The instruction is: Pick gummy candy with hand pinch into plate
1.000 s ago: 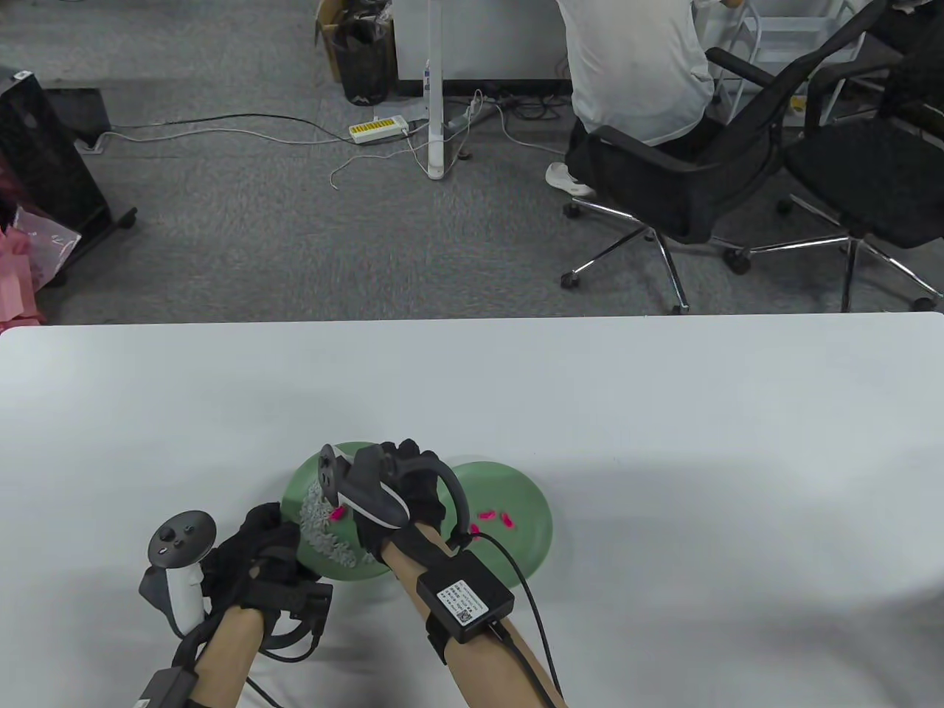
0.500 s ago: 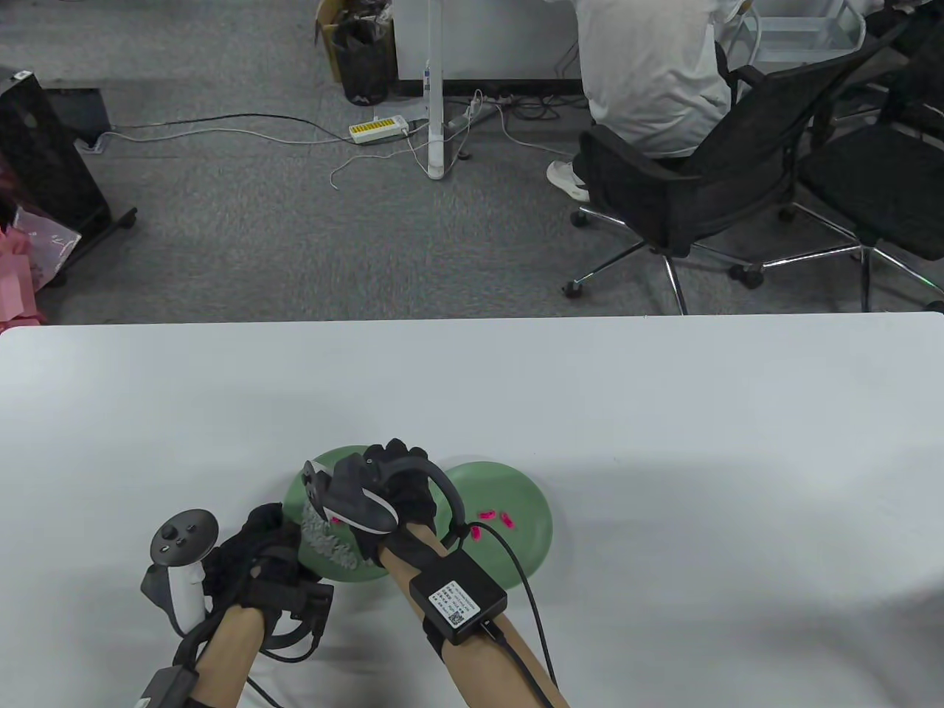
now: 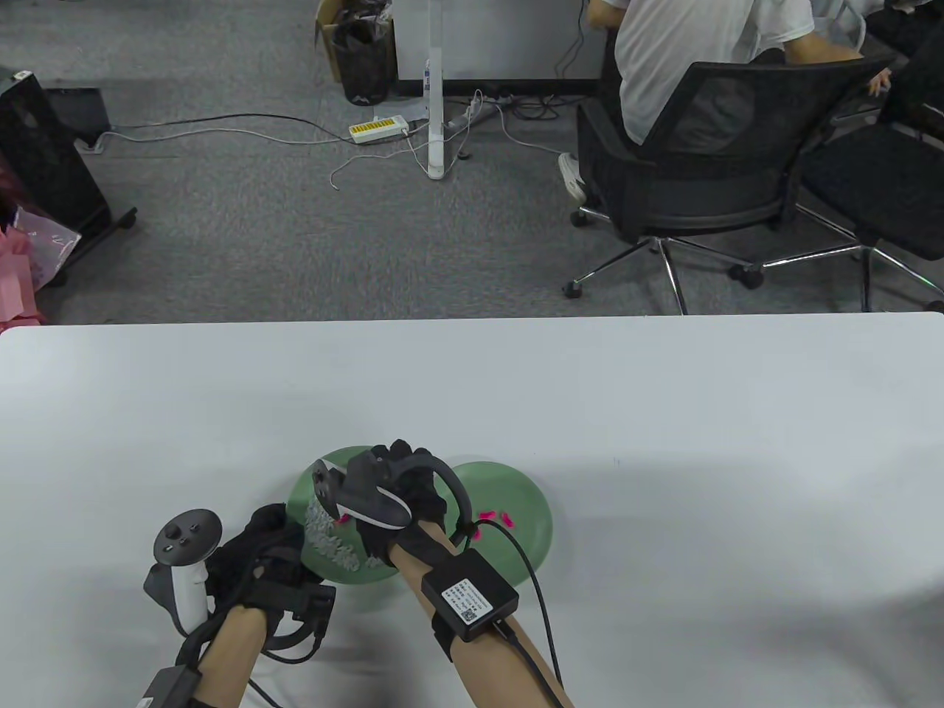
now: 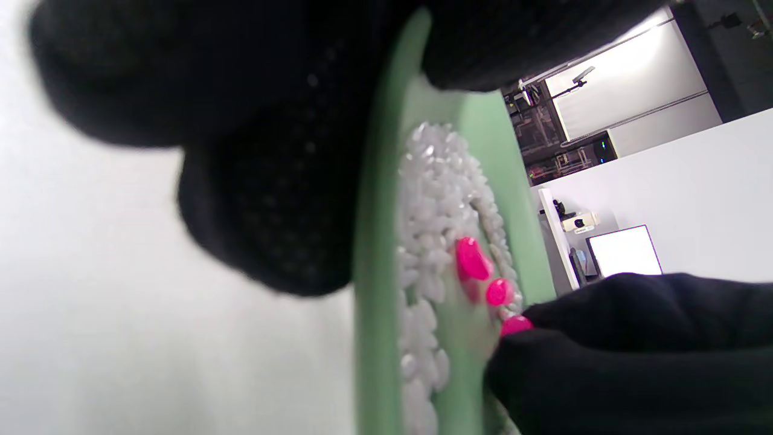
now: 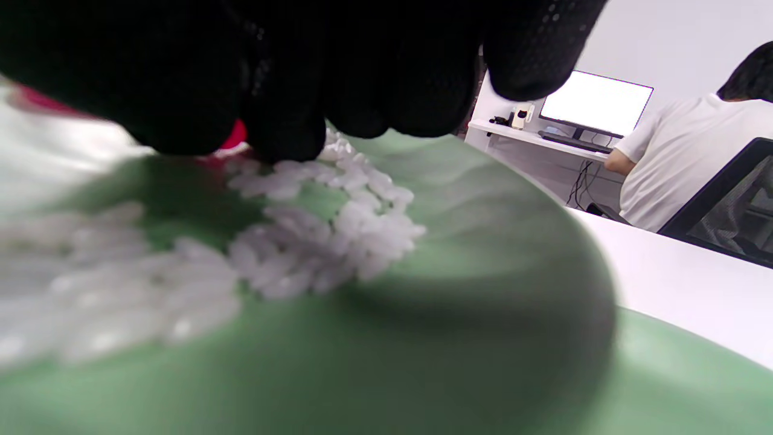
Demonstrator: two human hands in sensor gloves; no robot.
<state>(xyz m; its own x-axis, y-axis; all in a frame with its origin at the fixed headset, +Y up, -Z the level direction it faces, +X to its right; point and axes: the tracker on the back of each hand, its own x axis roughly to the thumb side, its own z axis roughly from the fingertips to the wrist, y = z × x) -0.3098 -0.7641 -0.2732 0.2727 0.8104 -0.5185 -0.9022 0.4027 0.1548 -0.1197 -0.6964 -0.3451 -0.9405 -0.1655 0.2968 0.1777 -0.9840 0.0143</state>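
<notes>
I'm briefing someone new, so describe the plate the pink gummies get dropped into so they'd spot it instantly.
On the white table, near its front edge, two green plates touch side by side. Take the right-hand plate, beside the right hand. It holds only a few pink gummies, while its neighbour, the left-hand plate, carries white grains.

this was an office, seen from the white table [image 3: 664,413] where i worked. grey carpet [image 3: 258,243] covered the floor, and a colleague in a white t-shirt [image 3: 686,51] sat in a black mesh swivel chair [image 3: 708,162] (another chair [image 3: 877,192] stood just beside it). a yellow power strip [image 3: 377,130] with trailing cables lay by a desk leg [image 3: 436,88], and a lit monitor [image 5: 595,99] sat on a desk.
</notes>
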